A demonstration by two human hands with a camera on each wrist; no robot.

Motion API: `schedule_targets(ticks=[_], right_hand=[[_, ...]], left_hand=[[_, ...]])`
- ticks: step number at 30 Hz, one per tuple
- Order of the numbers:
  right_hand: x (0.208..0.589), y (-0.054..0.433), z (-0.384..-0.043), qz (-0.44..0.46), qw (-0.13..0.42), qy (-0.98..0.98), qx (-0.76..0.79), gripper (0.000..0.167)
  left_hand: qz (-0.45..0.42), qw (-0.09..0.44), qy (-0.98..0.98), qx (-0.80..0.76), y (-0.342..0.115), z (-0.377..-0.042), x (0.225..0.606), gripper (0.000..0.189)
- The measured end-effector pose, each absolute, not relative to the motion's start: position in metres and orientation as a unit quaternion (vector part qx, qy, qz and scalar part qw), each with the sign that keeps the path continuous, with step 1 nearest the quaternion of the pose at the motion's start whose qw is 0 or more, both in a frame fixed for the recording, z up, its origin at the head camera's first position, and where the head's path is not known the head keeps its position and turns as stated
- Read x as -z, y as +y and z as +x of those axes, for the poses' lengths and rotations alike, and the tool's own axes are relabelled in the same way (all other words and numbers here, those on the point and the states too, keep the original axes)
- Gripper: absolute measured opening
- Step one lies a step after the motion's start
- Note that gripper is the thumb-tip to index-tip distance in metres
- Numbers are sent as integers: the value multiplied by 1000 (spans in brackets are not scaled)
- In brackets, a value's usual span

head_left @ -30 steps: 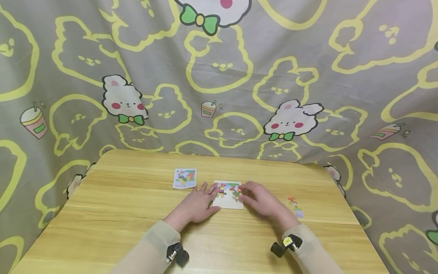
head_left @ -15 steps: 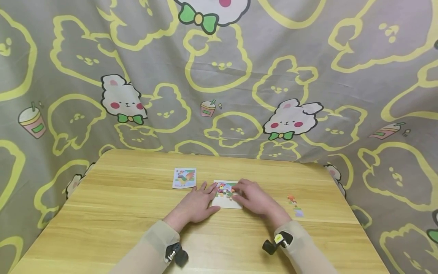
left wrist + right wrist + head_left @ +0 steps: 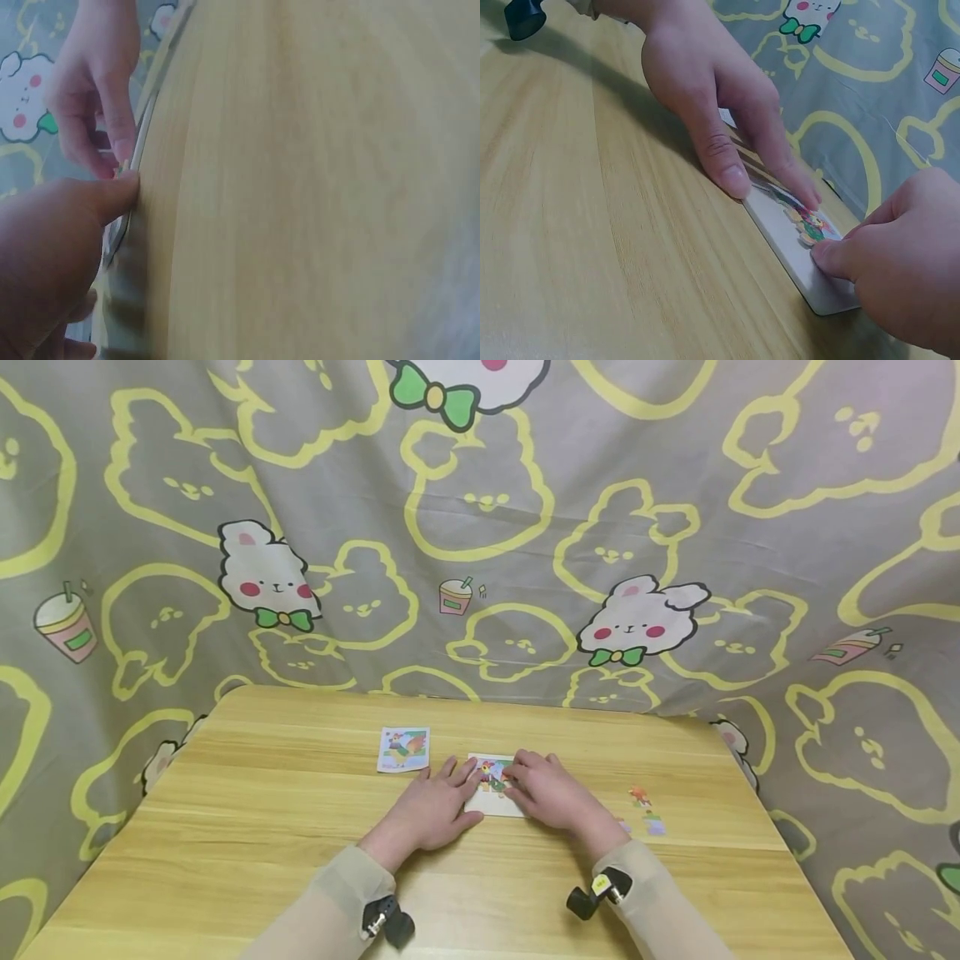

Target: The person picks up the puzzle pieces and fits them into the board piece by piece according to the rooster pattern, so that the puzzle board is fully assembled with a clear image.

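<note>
A white puzzle tray [image 3: 495, 805] lies in the middle of the table, with colourful rooster puzzle pieces [image 3: 491, 770] in its far part. My left hand [image 3: 435, 810] rests flat at the tray's left side, fingers spread, the thumb by the near left corner. My right hand [image 3: 557, 792] pinches a green puzzle piece [image 3: 811, 231] at the right end of the joined pieces; its thumb shows against it in the right wrist view. The right fingers hide part of the tray. The near strip of the tray shows bare white.
A square rooster picture card [image 3: 403, 749] lies left of the tray. Loose puzzle pieces lie to the right: an orange one [image 3: 639, 796], a green and purple one [image 3: 654, 823], and one partly hidden by the right forearm. A patterned curtain [image 3: 510, 568] stands behind the table [image 3: 262, 793].
My right hand has moved left over the tray, bringing the green piece up to the other pieces. The left hand stays put. Another loose piece now shows beside the right forearm.
</note>
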State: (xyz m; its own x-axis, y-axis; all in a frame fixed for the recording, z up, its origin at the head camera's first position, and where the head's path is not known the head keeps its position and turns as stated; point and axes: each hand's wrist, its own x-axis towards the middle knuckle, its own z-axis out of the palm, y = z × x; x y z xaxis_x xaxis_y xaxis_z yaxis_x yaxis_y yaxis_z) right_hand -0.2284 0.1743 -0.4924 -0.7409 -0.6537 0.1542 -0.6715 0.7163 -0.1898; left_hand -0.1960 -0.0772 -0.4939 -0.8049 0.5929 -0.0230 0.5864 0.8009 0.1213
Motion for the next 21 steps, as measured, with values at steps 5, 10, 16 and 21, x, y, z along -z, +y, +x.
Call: schedule_targets(ticks=[5,10,16,21], right_hand=[[492,174,-229,361,41,-924,-118,30],[494,172,-229,362,51,-924,-114,31],[495,170,-228,353,60,-926,-118,30],[494,171,-225,349,66,-925,-136,28]], left_hand=[[333,25,940,-76,-71,-197,495,67],[326,32,942,-78,-67,-197,495,61],[320,40,942,-94,-64,-196,493,61],[318,46,942,-96,-63,-197,494,61]])
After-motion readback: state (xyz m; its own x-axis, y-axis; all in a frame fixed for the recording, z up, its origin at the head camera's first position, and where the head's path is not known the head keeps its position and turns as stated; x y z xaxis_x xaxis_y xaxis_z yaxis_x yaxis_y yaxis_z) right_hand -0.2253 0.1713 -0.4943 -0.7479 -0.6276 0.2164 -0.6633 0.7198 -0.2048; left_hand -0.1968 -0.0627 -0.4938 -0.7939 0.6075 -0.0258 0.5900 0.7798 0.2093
